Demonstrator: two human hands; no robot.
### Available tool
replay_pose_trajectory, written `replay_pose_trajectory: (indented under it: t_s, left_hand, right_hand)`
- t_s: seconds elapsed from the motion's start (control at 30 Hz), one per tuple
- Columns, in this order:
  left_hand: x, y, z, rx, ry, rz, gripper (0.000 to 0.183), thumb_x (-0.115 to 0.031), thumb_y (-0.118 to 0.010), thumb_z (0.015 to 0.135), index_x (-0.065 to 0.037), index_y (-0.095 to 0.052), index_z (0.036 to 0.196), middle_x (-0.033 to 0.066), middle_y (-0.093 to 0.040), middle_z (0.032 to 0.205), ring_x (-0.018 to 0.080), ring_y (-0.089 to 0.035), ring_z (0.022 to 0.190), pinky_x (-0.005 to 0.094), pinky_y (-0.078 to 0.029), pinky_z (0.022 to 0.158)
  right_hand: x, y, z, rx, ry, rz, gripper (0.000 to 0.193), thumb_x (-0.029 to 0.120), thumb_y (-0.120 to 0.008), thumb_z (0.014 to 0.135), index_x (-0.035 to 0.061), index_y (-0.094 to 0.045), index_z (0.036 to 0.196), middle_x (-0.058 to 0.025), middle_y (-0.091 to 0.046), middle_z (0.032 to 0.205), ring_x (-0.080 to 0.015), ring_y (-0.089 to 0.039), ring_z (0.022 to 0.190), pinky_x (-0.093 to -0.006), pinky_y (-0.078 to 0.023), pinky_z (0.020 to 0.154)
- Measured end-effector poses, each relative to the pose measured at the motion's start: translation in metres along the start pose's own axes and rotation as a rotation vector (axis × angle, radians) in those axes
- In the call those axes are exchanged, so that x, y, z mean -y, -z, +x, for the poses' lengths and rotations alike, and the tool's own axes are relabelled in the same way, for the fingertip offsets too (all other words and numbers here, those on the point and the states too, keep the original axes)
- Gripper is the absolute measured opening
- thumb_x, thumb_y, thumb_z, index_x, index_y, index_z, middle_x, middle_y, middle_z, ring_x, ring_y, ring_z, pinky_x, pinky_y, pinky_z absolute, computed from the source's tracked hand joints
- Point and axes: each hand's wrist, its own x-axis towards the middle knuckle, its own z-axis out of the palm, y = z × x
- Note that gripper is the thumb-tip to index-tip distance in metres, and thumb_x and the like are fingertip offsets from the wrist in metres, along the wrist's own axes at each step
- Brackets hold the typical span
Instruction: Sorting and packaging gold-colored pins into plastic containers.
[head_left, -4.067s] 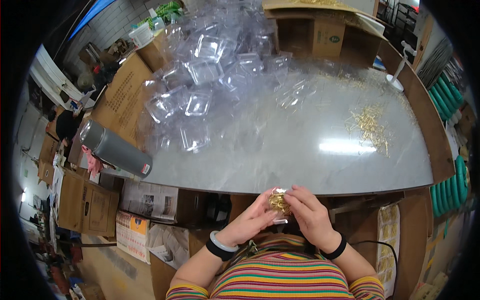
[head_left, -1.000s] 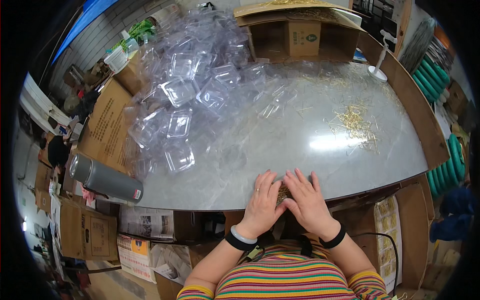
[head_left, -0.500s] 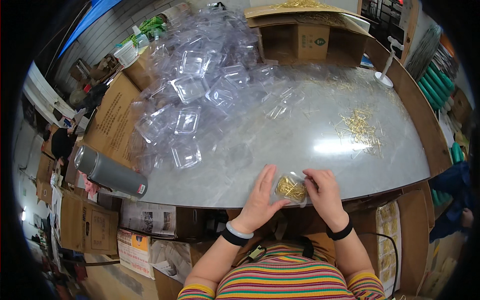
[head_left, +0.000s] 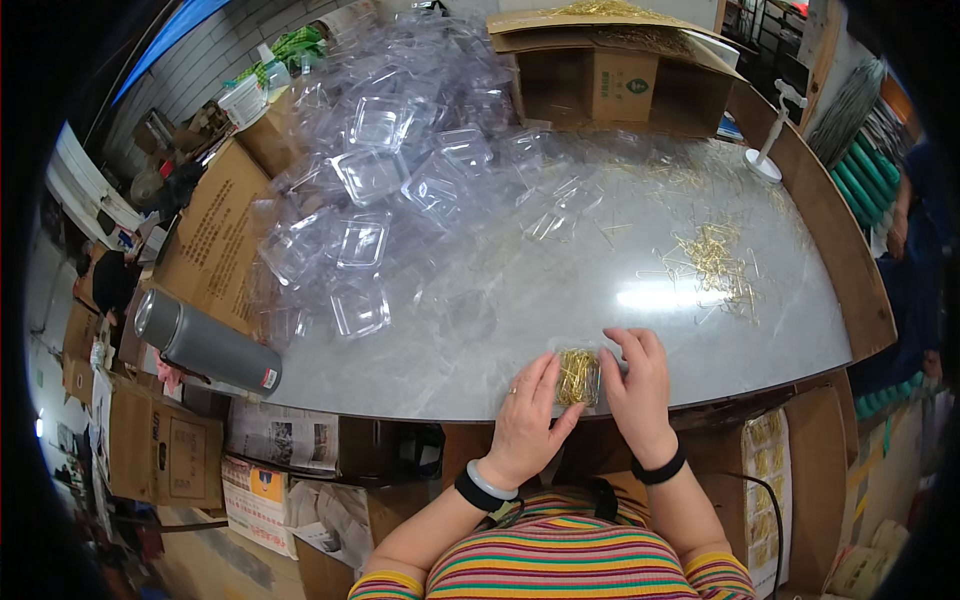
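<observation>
The wire pieces (head_left: 578, 376) are gold, the bottle (head_left: 215, 347) grey, the shirt (head_left: 550, 550) multicolour-striped.

A pack of wire pieces (head_left: 578, 378) lies between a person's left hand (head_left: 528, 415) and right hand (head_left: 640, 385) at the near edge of a table (head_left: 440, 375). Ahead to the hands' left spreads a heap of packs (head_left: 385, 150), a flask (head_left: 210, 342) farther left; ahead to their right lie loose wire pieces (head_left: 715, 262). Beyond, at the back, sits a box (head_left: 625, 85).

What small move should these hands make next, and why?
Probably the left hand and right hand should gently steady the clear case: it holds gold wire pieces near the front edge of the table, and both flank it.
</observation>
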Motion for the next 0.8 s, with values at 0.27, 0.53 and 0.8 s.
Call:
replay_pose_trajectory:
  t_s: [0.27, 0.53, 0.8]
  left_hand:
    - [0.003, 0.003, 0.003, 0.032, -0.019, 0.004, 0.061, -0.021, -0.074, 0.089, 0.005, -0.049, 0.138, 0.0231, -0.048, 0.142, 0.0414, -0.051, 0.127, 0.0465, -0.044, 0.105]
    - [0.003, 0.005, 0.002, 0.055, -0.009, 0.005, 0.062, -0.021, -0.075, 0.085, 0.004, -0.050, 0.136, 0.0258, -0.045, 0.143, 0.0440, -0.049, 0.128, 0.0481, -0.044, 0.105]
    - [0.006, 0.007, 0.002, 0.070, 0.011, -0.050, 0.059, -0.019, -0.074, 0.086, 0.004, -0.052, 0.135, 0.0263, -0.043, 0.145, 0.0442, -0.047, 0.131, 0.0482, -0.043, 0.106]
  right_hand:
    - [-0.011, -0.010, 0.008, 0.121, -0.174, 0.105, 0.009, 0.006, -0.069, 0.086, 0.0041, -0.067, 0.096, -0.0109, -0.062, 0.091, -0.0303, -0.064, 0.075, -0.0395, -0.052, 0.068]
    - [0.001, 0.002, 0.012, 0.204, 0.325, -0.228, 0.023, 0.002, -0.068, 0.078, 0.0073, -0.068, 0.100, -0.0075, -0.065, 0.099, -0.0296, -0.062, 0.092, -0.0409, -0.052, 0.080]
    - [0.002, 0.008, -0.001, 0.244, 0.230, -0.014, 0.029, 0.009, -0.068, 0.085, 0.0069, -0.068, 0.115, -0.0087, -0.065, 0.119, -0.0319, -0.059, 0.107, -0.0435, -0.048, 0.094]
